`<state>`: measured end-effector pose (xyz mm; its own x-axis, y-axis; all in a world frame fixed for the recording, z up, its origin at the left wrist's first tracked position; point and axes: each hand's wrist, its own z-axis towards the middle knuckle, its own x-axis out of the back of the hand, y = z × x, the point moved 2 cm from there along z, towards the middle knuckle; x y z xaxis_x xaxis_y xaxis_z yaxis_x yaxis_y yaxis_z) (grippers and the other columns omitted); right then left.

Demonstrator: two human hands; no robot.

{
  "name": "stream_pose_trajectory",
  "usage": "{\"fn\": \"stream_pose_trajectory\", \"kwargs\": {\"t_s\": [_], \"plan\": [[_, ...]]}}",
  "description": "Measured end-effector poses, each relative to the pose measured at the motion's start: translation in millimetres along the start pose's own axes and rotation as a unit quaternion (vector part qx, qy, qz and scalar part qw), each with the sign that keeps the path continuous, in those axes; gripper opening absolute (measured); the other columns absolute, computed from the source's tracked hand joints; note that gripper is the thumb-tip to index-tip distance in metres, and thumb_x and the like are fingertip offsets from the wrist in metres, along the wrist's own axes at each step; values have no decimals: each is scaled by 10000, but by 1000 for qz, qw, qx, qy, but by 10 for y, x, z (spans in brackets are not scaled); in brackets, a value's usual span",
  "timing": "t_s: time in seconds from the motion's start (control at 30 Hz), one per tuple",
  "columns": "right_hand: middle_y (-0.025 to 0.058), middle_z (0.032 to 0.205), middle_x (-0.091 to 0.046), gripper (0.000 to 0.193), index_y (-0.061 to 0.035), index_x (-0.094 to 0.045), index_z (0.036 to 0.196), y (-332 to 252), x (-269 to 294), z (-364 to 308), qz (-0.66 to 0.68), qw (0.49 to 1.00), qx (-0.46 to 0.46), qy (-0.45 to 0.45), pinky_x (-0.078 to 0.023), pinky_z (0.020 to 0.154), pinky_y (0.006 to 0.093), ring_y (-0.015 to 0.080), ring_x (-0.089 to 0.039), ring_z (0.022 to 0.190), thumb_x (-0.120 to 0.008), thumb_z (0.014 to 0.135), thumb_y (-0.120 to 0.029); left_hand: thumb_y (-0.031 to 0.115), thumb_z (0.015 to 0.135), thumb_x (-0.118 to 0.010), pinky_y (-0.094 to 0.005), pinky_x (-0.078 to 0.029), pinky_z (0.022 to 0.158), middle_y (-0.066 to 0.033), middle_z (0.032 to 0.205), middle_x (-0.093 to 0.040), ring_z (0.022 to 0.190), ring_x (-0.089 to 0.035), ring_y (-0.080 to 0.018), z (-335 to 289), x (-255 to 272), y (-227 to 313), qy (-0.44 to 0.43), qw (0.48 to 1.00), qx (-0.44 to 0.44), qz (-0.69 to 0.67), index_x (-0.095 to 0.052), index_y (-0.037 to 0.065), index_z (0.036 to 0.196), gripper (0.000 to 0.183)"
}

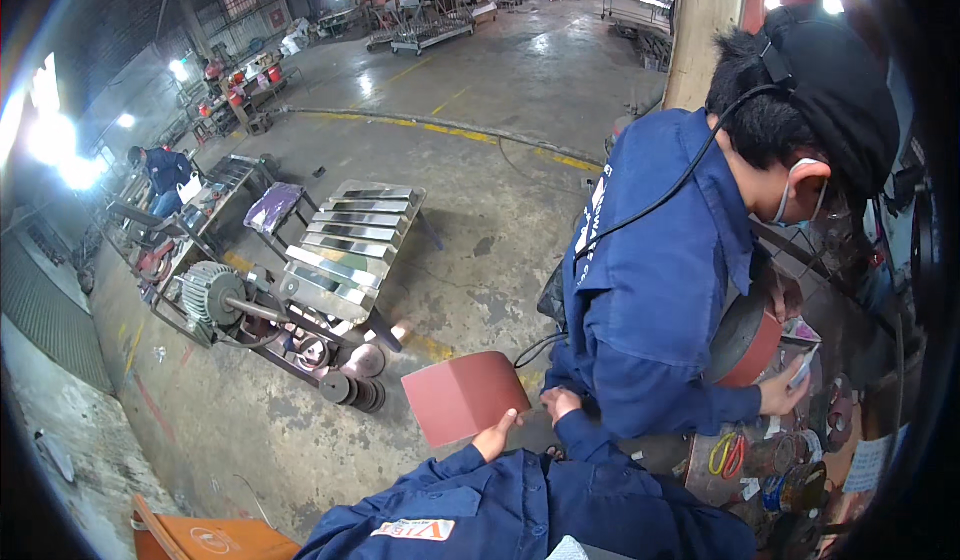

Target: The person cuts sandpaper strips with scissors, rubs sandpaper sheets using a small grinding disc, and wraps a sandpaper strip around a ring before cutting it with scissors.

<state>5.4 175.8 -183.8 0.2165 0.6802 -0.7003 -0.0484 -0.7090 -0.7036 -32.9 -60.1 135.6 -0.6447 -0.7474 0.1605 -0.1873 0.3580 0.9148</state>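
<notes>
My left hand (pixel 494 436) is closed on the lower right edge of a red-brown sandpaper sheet (pixel 455 400), thumb on top. The sheet curves and hangs free over the floor. My right hand (pixel 562 403) sits just right of the sheet, beside a co-worker's blue jacket. Its fingers are curled, and whatever they may hold is hidden. On the right, the co-worker (pixel 660 290) leans over a round wheel (pixel 745 345) with a red-brown band on its rim. One of the co-worker's hands (pixel 785 390) holds a small flat pale object.
A low table (pixel 350 260) carries shiny metal bars. Beside it stand an electric motor (pixel 212 295) and stacked round discs (pixel 350 392). An orange chair-like object (pixel 215 538) is at lower left. Yellow and red loops (pixel 727 454) lie on a cluttered bench at right. Another person (pixel 165 172) works far left.
</notes>
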Motion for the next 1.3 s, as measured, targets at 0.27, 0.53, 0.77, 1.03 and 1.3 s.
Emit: {"fn": "stream_pose_trajectory", "kwargs": {"t_s": [0.27, 0.53, 0.77, 1.03, 1.3], "plan": [[112, 971, -674, 212, 12, -624, 980, -920, -2524, -333, -357, 924, 119, 71, -487, 799, 302, 180, -642, 854, -625, 912, -189, 296, 1010, -416, -361, -393, 1007, -85, 945, -583, 1012, -551, -214, -22, 171, -399, 82, 853, -77, -510, -555, 7, 958, 324], [109, 921, -693, 134, 23, -632, 922, -1060, -2630, -389, -430, 889, 111, 112, -501, 744, 276, 142, -647, 827, -613, 905, -108, 308, 1008, -410, -364, -401, 979, -97, 1010, -600, 1053, -546, -213, 30, 135, -462, 53, 840, -100, -531, -572, 11, 1013, 339], [115, 971, -690, 136, 10, -617, 989, -1139, -2940, -489, -451, 882, 130, 46, -514, 775, 310, 192, -656, 896, -584, 905, -91, 439, 992, -380, -333, -504, 796, -96, 995, -666, 918, -643, -222, 258, 67, -458, 103, 961, 38, -255, -609, 23, 1136, 496], [101, 826, -676, 98, 18, -619, 891, -597, -2371, -301, -325, 914, -68, 234, -535, 670, 323, 178, -650, 727, -597, 893, -77, 421, 988, -347, -378, -486, 795, -188, 936, -677, 832, -655, -272, 445, -4, -630, 49, 992, 113, 37, -632, 49, 1108, 484], [97, 868, -668, 149, 21, -625, 918, -819, -2249, -202, -380, 900, -36, 210, -518, 722, 324, 180, -642, 779, -607, 903, -126, 448, 1014, -250, -385, -413, 889, -163, 880, -654, 896, -593, -296, 216, -59, -418, -35, 989, 71, 125, -618, 48, 861, 565]]}}
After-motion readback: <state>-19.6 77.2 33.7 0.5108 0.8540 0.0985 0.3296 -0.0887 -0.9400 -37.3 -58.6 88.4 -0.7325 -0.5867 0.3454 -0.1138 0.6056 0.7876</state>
